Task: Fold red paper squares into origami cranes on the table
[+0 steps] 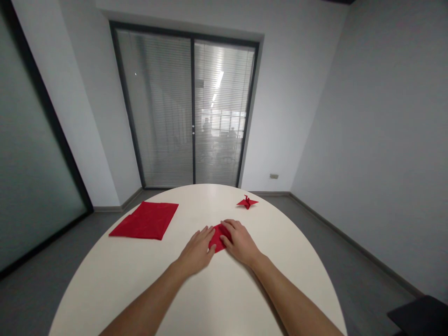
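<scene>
A small folded piece of red paper [217, 239] lies on the white round table [210, 298] between my hands. My left hand [196, 249] rests flat on its left edge with fingers stretched out. My right hand [240, 240] lies over its right side, fingers flat and pressing down on it. Most of the paper is hidden under my fingers. A finished red paper crane [247, 202] stands farther back on the table, right of centre. A stack of red paper sheets [145, 220] lies at the left back of the table.
Beyond the table's far edge is a glass door with blinds [192, 112]. Grey floor surrounds the table. A dark object [420, 315] sits at the lower right corner.
</scene>
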A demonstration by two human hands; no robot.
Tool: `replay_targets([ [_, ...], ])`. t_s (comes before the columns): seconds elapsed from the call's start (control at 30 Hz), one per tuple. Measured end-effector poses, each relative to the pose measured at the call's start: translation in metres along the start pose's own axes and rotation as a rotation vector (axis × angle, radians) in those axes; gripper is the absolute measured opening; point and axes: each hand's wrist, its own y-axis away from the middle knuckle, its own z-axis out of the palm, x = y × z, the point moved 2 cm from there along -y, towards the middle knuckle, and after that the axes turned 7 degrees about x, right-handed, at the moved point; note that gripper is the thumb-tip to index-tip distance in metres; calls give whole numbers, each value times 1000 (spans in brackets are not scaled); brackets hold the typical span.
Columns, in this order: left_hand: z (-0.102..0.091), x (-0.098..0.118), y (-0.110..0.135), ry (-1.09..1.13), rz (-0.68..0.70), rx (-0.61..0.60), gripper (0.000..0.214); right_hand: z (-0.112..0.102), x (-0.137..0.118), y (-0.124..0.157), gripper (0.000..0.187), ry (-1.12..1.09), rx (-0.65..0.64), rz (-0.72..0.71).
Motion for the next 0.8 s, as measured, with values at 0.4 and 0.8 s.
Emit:
replay_targets([
  [0.4,3,3,-2,-123,-4,-61,52,26,-7,11,63,58,-353,66],
  [0.8,2,5,1,-164,-73,-10,53,11,5,5,70,147,-290,190],
])
